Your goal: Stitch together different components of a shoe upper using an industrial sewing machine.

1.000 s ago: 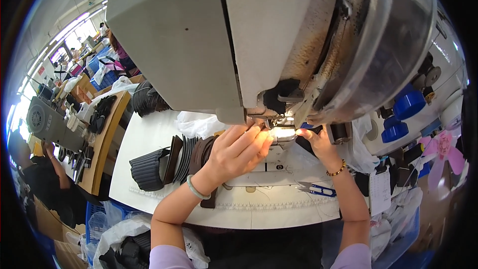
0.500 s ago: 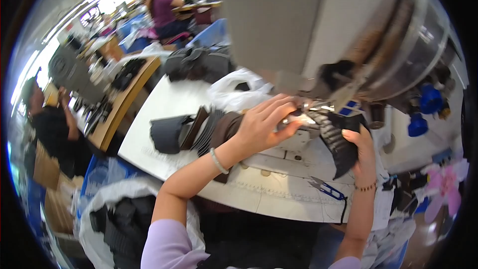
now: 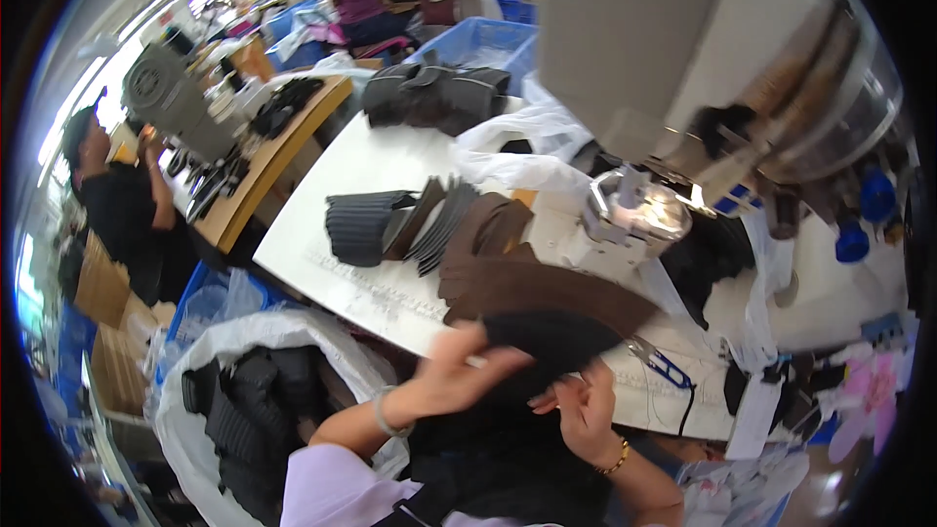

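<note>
In front of me, at the table's front edge, is a curved black fabric piece (image 3: 551,337). My right hand (image 3: 586,415) has its fingers curled and pinched at the lower edge of this piece. My left hand (image 3: 454,376) is by the piece's left end with the thumb pointing right; motion smears its fingers, so its grip is unclear. Just behind the black piece extends a curved brown fabric piece (image 3: 576,293). It overlaps a pile of brown pieces (image 3: 483,239) on the white table (image 3: 322,224). Beyond is a sewing machine (image 3: 634,220) with its needle area lit.
Stacked ribbed grey pieces (image 3: 366,224) stand left of the brown pile. Blue-handled thread snips (image 3: 664,363) lie at right. A black piece (image 3: 708,259) rests beside the machine. At lower left is a white bag (image 3: 195,400) of dark pieces. Another person (image 3: 122,200) works at far left.
Both hands have come away from the machine's needle area toward me, at the table's front edge. The dark ribbed piece is no longer under the needle. A brown piece now extends out to the right.
</note>
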A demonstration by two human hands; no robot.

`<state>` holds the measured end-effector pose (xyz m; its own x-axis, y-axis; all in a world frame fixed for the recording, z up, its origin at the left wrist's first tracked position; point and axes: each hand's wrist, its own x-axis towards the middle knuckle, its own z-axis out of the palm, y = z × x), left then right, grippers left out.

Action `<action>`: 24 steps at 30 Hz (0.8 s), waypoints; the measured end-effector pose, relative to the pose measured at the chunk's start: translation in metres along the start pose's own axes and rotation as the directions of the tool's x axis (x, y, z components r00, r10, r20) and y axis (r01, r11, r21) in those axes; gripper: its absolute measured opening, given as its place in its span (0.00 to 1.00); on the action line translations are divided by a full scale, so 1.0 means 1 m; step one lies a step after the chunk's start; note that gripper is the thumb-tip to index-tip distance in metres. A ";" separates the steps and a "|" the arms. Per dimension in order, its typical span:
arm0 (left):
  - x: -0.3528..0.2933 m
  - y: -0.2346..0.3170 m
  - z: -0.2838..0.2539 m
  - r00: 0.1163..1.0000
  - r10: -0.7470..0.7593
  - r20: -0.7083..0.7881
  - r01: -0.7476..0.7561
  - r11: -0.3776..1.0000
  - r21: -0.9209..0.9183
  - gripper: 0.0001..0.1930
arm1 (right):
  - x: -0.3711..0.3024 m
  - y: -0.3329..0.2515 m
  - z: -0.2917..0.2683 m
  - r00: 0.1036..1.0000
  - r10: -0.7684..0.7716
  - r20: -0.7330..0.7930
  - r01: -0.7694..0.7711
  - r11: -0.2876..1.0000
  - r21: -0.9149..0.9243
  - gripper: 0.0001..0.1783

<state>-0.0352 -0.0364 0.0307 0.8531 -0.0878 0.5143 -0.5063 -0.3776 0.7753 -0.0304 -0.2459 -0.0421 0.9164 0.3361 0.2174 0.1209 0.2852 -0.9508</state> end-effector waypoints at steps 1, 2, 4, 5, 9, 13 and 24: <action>-0.015 -0.022 -0.022 0.982 0.168 -0.081 -0.089 0.807 0.584 0.03 | 0.023 -0.029 0.011 0.999 -0.043 0.004 0.043 0.969 -0.245 0.14; -0.013 -0.030 -0.039 0.882 -0.126 -0.455 0.165 0.985 0.048 0.04 | 0.034 -0.031 0.005 0.988 -0.132 0.076 0.152 0.880 -0.450 0.16; 0.017 -0.038 -0.090 0.642 -0.240 -0.729 0.115 0.969 -0.217 0.09 | 0.045 -0.035 -0.016 0.936 -0.290 0.200 0.344 0.634 -0.693 0.19; 0.039 -0.034 -0.099 0.608 -0.228 -0.761 0.055 0.968 -0.246 0.09 | 0.053 -0.042 -0.027 0.918 -0.350 0.185 0.350 0.500 -0.792 0.17; 0.004 -0.128 -0.200 0.678 -0.253 -0.690 0.694 0.530 0.487 0.26 | 0.084 -0.070 -0.068 0.800 -0.597 0.061 0.223 0.201 -0.954 0.16; 0.016 -0.130 -0.154 0.578 -0.362 -0.731 0.677 0.713 0.183 0.35 | 0.104 -0.079 -0.122 0.836 -0.548 -0.016 -0.037 -0.026 -0.999 0.18; 0.034 -0.155 -0.181 0.695 -0.172 -0.698 0.542 0.762 0.353 0.37 | 0.166 -0.080 -0.137 0.787 -0.616 -0.029 -0.145 -0.139 -0.980 0.38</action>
<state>0.0491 0.1861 -0.0053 0.5922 0.6470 0.4803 0.1213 -0.6609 0.7406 0.1644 -0.3363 0.0399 0.6579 0.0624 0.7505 0.2240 -0.9677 -0.1159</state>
